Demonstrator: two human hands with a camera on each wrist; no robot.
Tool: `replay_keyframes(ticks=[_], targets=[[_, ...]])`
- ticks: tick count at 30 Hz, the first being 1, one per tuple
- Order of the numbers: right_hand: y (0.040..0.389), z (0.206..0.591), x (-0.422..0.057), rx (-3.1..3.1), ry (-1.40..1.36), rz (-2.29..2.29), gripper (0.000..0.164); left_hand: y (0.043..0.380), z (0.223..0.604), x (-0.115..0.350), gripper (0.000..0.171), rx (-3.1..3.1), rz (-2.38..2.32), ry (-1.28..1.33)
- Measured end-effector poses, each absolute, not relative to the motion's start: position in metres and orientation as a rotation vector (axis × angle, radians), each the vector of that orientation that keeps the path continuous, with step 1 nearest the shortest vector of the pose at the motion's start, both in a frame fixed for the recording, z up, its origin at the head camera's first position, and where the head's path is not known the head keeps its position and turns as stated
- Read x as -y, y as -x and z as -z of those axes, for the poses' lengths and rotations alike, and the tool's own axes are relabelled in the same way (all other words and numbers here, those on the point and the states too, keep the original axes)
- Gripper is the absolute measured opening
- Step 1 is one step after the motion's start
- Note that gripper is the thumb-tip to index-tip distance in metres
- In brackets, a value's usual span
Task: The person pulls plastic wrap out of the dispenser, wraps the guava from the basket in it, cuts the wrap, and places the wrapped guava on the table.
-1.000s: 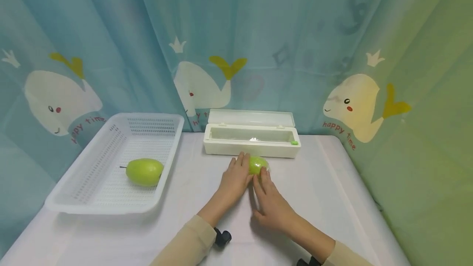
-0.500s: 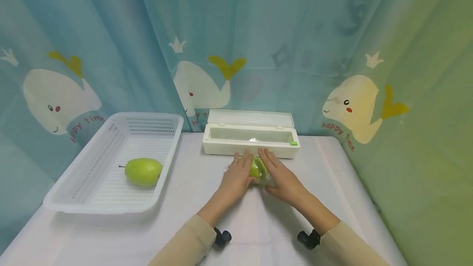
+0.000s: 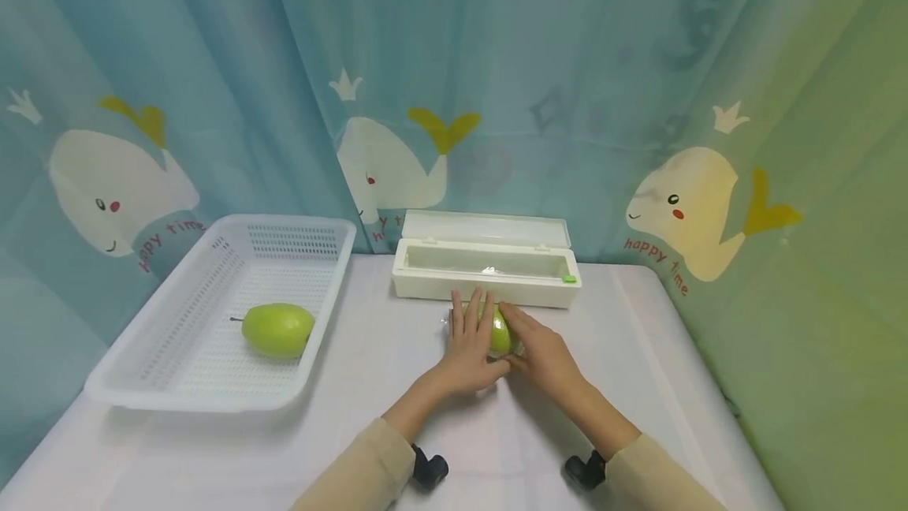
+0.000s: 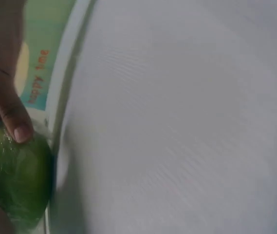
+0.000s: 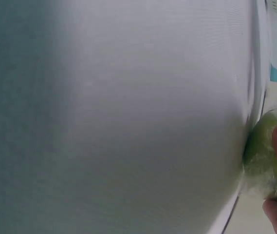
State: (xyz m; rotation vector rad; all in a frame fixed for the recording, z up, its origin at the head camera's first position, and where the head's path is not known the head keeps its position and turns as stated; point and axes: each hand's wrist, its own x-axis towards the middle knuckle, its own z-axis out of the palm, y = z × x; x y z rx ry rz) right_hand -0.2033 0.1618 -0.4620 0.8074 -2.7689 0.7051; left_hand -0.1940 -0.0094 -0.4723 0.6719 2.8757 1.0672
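Note:
A green pear (image 3: 500, 334) in clear cling film lies on the table, right in front of a long white box (image 3: 485, 289). My left hand (image 3: 467, 355) reaches over its left part, fingers spread toward the far side and thumb at the near side. Holding the right side is my right hand (image 3: 552, 355), its thumb low by the left thumb. In the left wrist view, a thumb presses the filmed pear (image 4: 24, 175). Crinkled film shows round the pear (image 5: 259, 148) in the right wrist view. The hands hide much of the pear.
The box's lid (image 3: 489, 227) stands raised; a green slider (image 3: 569, 279) sits at its right end. At left, a white plastic basket (image 3: 177, 400) holds another green pear (image 3: 278, 330) with a stem. A whale-print curtain (image 3: 496, 101) hangs behind the white-covered table (image 3: 638, 400).
My right hand has moved up and round the pear's right side. The left hand has shifted slightly, fingers now spread over the pear. Box and basket stay put.

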Motion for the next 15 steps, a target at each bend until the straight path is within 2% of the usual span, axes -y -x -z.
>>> replay_keyframes(ticks=[5, 9, 12, 15], targets=[[0.202, 0.463, -0.161, 2.718, -0.728, -0.750, 0.085, 0.201, 0.469, 0.004, 0.096, -2.704, -1.415, -0.568], [0.201, 0.462, -0.160, 2.749, -0.667, -0.770, 0.088, 0.208, 0.470, 0.007, 0.073, -2.470, -1.743, -0.444], [0.202, 0.463, -0.158, 2.785, -0.603, -0.820, 0.090, 0.213, 0.468, 0.017, 0.057, -1.997, -2.253, -0.239], [0.201, 0.464, -0.160, 2.807, -0.547, -0.892, 0.091, 0.218, 0.466, 0.030, 0.045, -1.359, -2.775, 0.112]])
